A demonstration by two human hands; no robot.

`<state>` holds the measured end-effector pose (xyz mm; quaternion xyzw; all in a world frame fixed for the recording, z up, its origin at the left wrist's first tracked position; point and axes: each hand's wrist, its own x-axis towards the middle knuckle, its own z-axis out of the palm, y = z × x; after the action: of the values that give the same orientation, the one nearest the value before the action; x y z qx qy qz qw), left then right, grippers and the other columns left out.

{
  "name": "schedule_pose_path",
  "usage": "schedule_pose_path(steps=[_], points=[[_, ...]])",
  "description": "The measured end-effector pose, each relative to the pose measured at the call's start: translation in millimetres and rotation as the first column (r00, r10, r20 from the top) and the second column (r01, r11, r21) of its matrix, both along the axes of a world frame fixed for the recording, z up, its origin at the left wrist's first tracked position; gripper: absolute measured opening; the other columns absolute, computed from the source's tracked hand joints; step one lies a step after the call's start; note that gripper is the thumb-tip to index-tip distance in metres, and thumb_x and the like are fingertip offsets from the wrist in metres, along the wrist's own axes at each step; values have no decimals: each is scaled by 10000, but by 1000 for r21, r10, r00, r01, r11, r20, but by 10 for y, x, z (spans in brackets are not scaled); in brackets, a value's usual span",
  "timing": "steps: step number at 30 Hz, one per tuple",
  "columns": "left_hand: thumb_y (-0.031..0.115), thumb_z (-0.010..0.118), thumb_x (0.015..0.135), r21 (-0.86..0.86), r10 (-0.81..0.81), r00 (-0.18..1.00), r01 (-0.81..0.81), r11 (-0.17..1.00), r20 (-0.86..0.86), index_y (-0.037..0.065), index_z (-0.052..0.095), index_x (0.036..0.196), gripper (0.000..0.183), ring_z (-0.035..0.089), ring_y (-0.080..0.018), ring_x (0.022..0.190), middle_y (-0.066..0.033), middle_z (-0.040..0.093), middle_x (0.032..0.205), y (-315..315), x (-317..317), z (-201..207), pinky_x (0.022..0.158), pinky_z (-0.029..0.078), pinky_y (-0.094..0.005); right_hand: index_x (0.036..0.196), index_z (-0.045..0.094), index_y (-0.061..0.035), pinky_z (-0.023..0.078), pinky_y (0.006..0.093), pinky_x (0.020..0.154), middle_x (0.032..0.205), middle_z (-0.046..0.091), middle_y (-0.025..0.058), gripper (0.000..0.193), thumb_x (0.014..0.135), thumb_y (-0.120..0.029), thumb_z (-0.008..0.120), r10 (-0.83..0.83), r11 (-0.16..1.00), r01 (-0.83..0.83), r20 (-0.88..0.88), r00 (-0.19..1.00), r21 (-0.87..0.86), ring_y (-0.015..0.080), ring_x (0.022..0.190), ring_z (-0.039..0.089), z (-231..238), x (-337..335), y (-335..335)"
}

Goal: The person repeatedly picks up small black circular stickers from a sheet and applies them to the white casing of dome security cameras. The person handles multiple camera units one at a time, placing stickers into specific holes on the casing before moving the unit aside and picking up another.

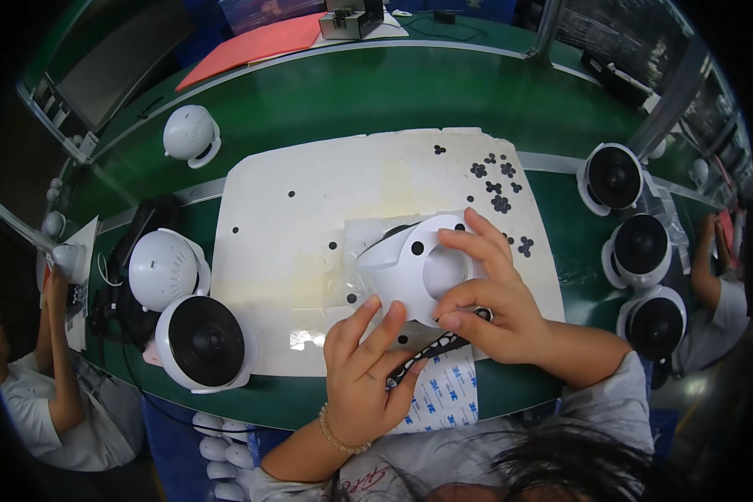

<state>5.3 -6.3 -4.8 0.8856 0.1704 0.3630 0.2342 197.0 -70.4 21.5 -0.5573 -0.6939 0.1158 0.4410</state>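
A white rounded plastic housing (396,274) with a wide round opening stands on the cardboard in front of me. Black round pads (417,248) are stuck on it. My left hand (364,368) is closed on the lower end of a black strip (437,345) with a row of pale oval holes; two of its fingertips point up beside the housing. My right hand (506,309) pinches the strip's upper end between thumb and index finger, while its other fingers reach over the housing's right side. Below the strip lies a printed backing sheet (448,391).
The worn cardboard sheet (284,276) carries loose black dots and flower-shaped black pieces (500,203). White round units stand left (207,341), far left (191,134) and in a row on the right (642,244). A metal rail (552,165) crosses the green table. Co-workers sit at both sides.
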Motion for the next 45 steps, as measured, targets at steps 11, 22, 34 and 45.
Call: schedule_pose_path(steps=[11,22,34,45], points=[[86,661,657,-5,22,998,-22,1000,56,36,622,726,94,395,-294,1170,-104,492,1240,4,35,-6,834,314,-391,954,654,-215,183,432,962,1261,428,69,251,711,-276,664,-302,927,134,488,819,350,310,1223,268,-151,47,-151],[75,659,653,-20,40,997,-39,999,61,29,614,728,99,395,-305,1170,-104,487,1243,-8,52,-25,865,306,-405,789,600,-145,232,419,947,1229,479,49,102,714,-192,651,-64,911,-91,358,931,401,309,1219,296,-188,-96,-183],[77,664,655,-21,62,997,-61,998,38,9,612,717,106,401,-310,1164,-115,486,1242,-29,39,-6,868,309,-412,852,589,-86,178,443,1010,1313,373,162,147,837,-230,561,-96,995,94,-127,987,-24,369,1266,215,-131,218,-152],[78,664,655,-4,52,998,-52,999,26,6,610,713,108,400,-321,1167,-124,486,1241,-13,32,6,869,310,-425,1023,566,-61,303,396,921,1149,483,141,268,789,-182,613,-155,964,174,-106,982,200,280,1123,385,-301,340,-147]])
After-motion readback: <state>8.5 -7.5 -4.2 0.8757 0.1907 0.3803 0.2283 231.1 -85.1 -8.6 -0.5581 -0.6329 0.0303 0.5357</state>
